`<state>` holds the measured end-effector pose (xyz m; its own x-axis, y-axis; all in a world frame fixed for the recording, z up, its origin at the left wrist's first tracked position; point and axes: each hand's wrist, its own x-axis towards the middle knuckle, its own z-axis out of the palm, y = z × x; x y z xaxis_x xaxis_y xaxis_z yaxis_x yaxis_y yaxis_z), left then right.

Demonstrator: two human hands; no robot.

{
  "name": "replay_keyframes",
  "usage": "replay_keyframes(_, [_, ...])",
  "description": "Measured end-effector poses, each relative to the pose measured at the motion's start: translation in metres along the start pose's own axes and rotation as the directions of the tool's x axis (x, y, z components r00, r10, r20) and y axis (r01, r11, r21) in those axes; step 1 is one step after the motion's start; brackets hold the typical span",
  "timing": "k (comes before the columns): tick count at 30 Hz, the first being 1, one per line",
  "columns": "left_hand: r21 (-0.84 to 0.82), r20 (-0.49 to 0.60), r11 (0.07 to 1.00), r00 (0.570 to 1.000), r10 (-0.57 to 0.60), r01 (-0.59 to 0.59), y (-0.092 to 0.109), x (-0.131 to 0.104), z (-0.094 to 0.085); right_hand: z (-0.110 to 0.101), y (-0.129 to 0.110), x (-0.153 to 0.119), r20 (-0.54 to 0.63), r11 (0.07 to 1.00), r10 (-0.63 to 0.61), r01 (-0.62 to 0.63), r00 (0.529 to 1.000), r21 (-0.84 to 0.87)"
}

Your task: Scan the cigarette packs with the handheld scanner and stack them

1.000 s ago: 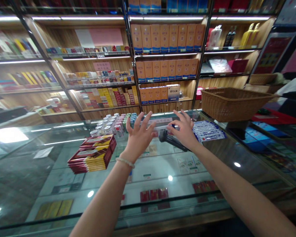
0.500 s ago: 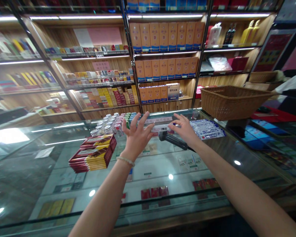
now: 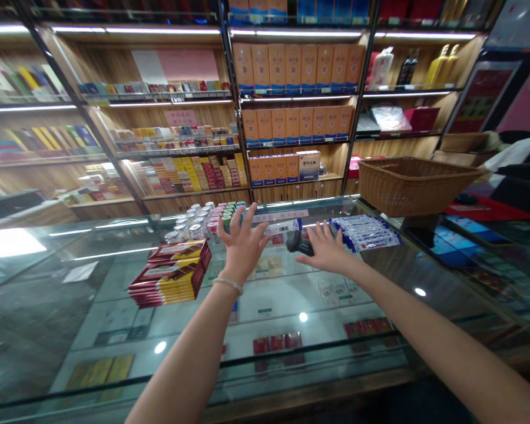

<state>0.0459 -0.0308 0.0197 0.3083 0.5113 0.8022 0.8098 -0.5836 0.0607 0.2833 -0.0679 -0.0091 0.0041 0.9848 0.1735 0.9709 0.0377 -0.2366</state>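
Note:
My left hand (image 3: 242, 244), with a pale bracelet at the wrist, is above the glass counter. Its fingers are apart, and its thumb side is at the left end of a slim blue-and-white packet (image 3: 283, 227); whether they touch is unclear. My right hand (image 3: 325, 250) is spread over the black handheld scanner (image 3: 299, 242), its fingers apart and hiding the scanner's handle. A pile of similar blue-and-white packets (image 3: 366, 231) lies just right of that hand. Red-and-yellow packs (image 3: 172, 274) are stacked to the left, and clear-lidded small containers (image 3: 189, 222) stand behind them.
A wicker basket (image 3: 415, 185) stands on the counter (image 3: 269, 330) at the right. Shelves of orange boxes (image 3: 294, 68), small packs and bottles rise behind. A pale label strip (image 3: 291, 215) lies near the counter's far edge. Goods show under the glass.
My right hand has let go of the slim packet, moved lower and spread over the scanner. The packet's blue right end now shows. My left hand has hardly moved.

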Motion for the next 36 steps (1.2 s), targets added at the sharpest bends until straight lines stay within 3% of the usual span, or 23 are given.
replay_keyframes(7, [-0.006,0.012,1.000,1.000,-0.011,0.011,-0.002,-0.002,0.003,0.018,-0.009,-0.008,-0.117,0.994,-0.007,-0.005,0.993,-0.106])
replay_keyframes(15, [0.013,0.013,0.999,0.999,-0.037,0.037,-0.007,-0.003,0.003,0.003,-0.004,-0.005,-0.099,0.998,-0.011,0.005,0.995,-0.058])
replay_keyframes(18, [0.027,-0.007,0.997,0.998,-0.067,0.067,-0.012,-0.004,0.003,-0.011,0.004,-0.007,-0.101,0.999,0.005,-0.001,0.995,0.037])
replay_keyframes(22, [0.042,-0.016,0.996,0.996,-0.083,0.084,-0.016,-0.005,0.004,-0.034,0.020,-0.010,-0.151,0.957,0.173,-0.130,0.973,0.260])
replay_keyframes(24, [0.064,-0.011,0.994,0.996,-0.084,0.084,-0.017,-0.005,0.006,-0.045,0.026,-0.013,-0.198,0.888,0.188,-0.080,0.962,0.454])
replay_keyframes(27, [0.119,0.013,0.989,0.996,-0.086,0.084,-0.018,-0.005,0.007,-0.059,0.028,-0.020,-0.115,0.653,0.137,-0.002,0.984,0.757])
replay_keyframes(29, [0.157,0.036,0.984,0.995,-0.094,0.087,-0.018,-0.005,0.008,-0.065,0.025,-0.026,-0.093,0.581,0.059,0.042,0.994,0.813])
replay_keyframes(36, [0.217,0.080,0.972,0.991,-0.111,0.091,-0.018,-0.005,0.010,-0.068,0.006,-0.040,0.074,0.688,-0.070,-0.006,0.995,0.726])
